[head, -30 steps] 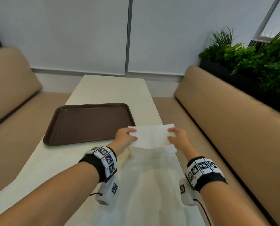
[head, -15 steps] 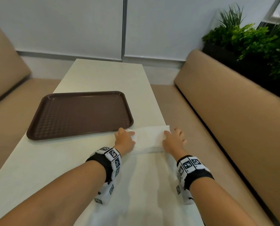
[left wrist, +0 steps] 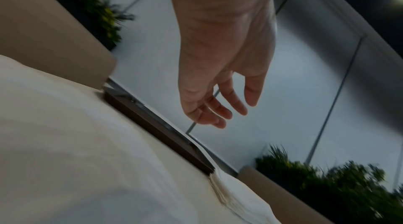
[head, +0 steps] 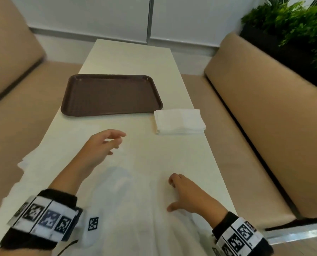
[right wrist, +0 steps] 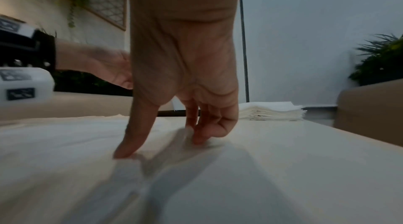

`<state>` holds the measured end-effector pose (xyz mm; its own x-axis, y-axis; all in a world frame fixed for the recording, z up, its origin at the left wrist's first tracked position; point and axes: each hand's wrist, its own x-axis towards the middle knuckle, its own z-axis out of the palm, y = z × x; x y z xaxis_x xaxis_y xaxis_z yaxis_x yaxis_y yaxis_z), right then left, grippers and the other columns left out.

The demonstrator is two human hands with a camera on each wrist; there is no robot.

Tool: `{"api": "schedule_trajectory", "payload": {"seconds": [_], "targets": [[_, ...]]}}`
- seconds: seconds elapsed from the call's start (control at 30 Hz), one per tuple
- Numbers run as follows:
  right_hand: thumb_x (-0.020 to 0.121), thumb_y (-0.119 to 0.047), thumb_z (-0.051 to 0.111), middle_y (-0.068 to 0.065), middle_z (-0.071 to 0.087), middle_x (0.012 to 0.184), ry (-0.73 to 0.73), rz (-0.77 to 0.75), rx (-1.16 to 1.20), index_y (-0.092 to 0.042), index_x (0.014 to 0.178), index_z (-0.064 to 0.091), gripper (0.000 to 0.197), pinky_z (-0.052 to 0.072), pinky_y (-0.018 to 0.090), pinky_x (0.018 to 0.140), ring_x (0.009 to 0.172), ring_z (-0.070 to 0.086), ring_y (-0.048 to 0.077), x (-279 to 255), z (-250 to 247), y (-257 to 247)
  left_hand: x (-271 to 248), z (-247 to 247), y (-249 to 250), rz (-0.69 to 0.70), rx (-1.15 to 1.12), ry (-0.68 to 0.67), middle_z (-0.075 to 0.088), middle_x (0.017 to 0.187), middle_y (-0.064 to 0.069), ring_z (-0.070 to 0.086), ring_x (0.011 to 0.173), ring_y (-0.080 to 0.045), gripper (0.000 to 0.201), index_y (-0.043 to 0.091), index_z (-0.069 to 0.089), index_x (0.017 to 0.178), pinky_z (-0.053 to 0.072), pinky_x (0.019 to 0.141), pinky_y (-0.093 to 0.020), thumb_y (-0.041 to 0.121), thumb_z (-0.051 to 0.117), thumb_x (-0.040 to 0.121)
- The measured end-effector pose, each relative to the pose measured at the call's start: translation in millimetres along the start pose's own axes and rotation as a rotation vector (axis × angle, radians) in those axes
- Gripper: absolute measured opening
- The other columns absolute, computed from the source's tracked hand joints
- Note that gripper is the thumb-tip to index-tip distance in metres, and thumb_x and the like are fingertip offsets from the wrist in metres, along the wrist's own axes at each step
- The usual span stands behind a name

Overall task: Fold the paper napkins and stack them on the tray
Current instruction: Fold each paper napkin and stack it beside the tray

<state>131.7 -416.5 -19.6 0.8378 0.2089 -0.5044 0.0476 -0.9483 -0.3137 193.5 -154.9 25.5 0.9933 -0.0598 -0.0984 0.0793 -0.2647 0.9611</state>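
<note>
The brown tray [head: 109, 95] lies bare on the long white table [head: 128, 56]. A stack of folded white napkins [head: 180, 121] sits on the table just off the tray's near right corner, also seen in the right wrist view [right wrist: 270, 110]. An unfolded napkin [head: 135, 204] lies flat in front of me. My right hand [head: 178, 191] rests on its right part, thumb and curled fingertips [right wrist: 200, 138] touching the paper, spread apart. My left hand [head: 108, 143] hovers above the table with relaxed, empty fingers [left wrist: 218, 110].
More flat white napkins [head: 30, 161] overhang the table's left edge. Tan padded benches [head: 264, 115] run along both sides of the table. Green plants [head: 292, 21] stand behind the right bench. A white wall closes the far end.
Both hands let go of the folded napkin, which now lies on the stack beside the tray, and drew back toward me. The right hand came down onto the flat napkin.
</note>
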Motion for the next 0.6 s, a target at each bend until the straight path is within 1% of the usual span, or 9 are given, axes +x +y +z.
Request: {"api": "schedule_trajectory", "payload": {"seconds": [0.07,0.13,0.17,0.23,0.37,0.43,0.5,0.57,0.6], "targets": [[0.076,-0.036,0.077,0.003,0.054,0.116,-0.012,0.075,0.035,-0.018,0.123,0.045,0.060,0.042,0.024,0.076,0.100,0.055,0.022,-4,7,-6,-23,-13,-7,-0.018,-0.044,0.040,0.064,0.105,0.005,0.060,0.095,-0.016,0.018,0.029,0.068,0.095,0.047,0.075,-0.026,0.017,0.054,0.095],[0.081,-0.035,0.072,-0.004,0.052,0.087,0.017,0.086,-0.012,-0.022,0.085,0.049,0.027,0.034,0.021,0.059,0.077,0.051,0.016,-9,14,-9,-40,-23,-13,-0.034,-0.061,0.067,0.065,0.107,0.004,0.060,0.096,-0.018,0.018,0.029,0.068,0.095,0.047,0.075,-0.027,0.017,0.055,0.094],[0.083,-0.034,0.070,-0.007,0.046,0.076,0.031,0.083,-0.017,-0.023,0.070,0.042,0.032,0.029,0.021,0.053,0.066,0.044,0.012,-11,17,-8,-46,-26,-15,-0.038,-0.065,0.074,0.064,0.108,0.003,0.060,0.097,-0.019,0.018,0.029,0.068,0.096,0.047,0.075,-0.027,0.017,0.055,0.094],[0.085,-0.031,0.066,-0.009,0.041,0.069,0.043,0.074,0.026,-0.025,0.061,0.036,0.039,0.026,0.020,0.051,0.059,0.037,0.006,-19,15,-8,-56,-31,-17,-0.035,-0.070,0.080,0.064,0.111,0.001,0.060,0.097,-0.019,0.018,0.029,0.068,0.096,0.047,0.076,-0.027,0.017,0.055,0.094],[0.085,-0.028,0.066,-0.003,0.043,0.064,0.212,0.046,0.183,-0.015,0.062,0.039,0.038,0.030,0.022,0.049,0.055,0.036,0.012,-53,-18,-7,-69,-38,-7,0.008,-0.075,0.079,0.064,0.109,0.003,0.060,0.096,-0.017,0.018,0.029,0.068,0.096,0.047,0.076,-0.027,0.016,0.055,0.094],[0.084,-0.038,0.062,0.006,0.056,0.070,0.302,-0.040,0.262,-0.008,0.073,0.052,0.034,0.045,0.037,0.058,0.061,0.049,0.022,-78,-43,-12,-73,-39,-1,0.035,-0.100,0.064,0.066,0.106,0.009,0.060,0.099,-0.016,0.019,0.030,0.069,0.095,0.047,0.078,-0.027,0.016,0.056,0.093],[0.086,-0.041,0.060,0.007,0.068,0.084,0.360,-0.160,0.315,-0.012,0.089,0.065,0.029,0.051,0.046,0.070,0.075,0.062,0.030,-104,-68,-22,-76,-34,5,0.051,-0.121,0.013,0.067,0.107,0.013,0.060,0.102,-0.010,0.020,0.035,0.069,0.098,0.046,0.085,-0.028,0.019,0.059,0.092],[0.091,-0.028,0.061,0.002,0.072,0.087,0.421,-0.282,0.361,-0.019,0.095,0.070,0.013,0.053,0.045,0.074,0.080,0.067,0.026,-129,-91,-35,-77,-23,10,0.040,-0.091,-0.080,0.064,0.112,0.017,0.058,0.106,-0.001,0.026,0.043,0.062,0.109,0.044,0.095,-0.029,0.031,0.065,0.086],[0.091,-0.023,0.062,0.001,0.074,0.088,0.446,-0.333,0.408,-0.019,0.097,0.071,0.011,0.056,0.043,0.074,0.081,0.069,0.023,-140,-103,-42,-76,-16,13,0.036,-0.090,-0.142,0.063,0.115,0.020,0.057,0.108,0.003,0.038,0.047,0.057,0.114,0.042,0.098,-0.029,0.038,0.069,0.080]]}}
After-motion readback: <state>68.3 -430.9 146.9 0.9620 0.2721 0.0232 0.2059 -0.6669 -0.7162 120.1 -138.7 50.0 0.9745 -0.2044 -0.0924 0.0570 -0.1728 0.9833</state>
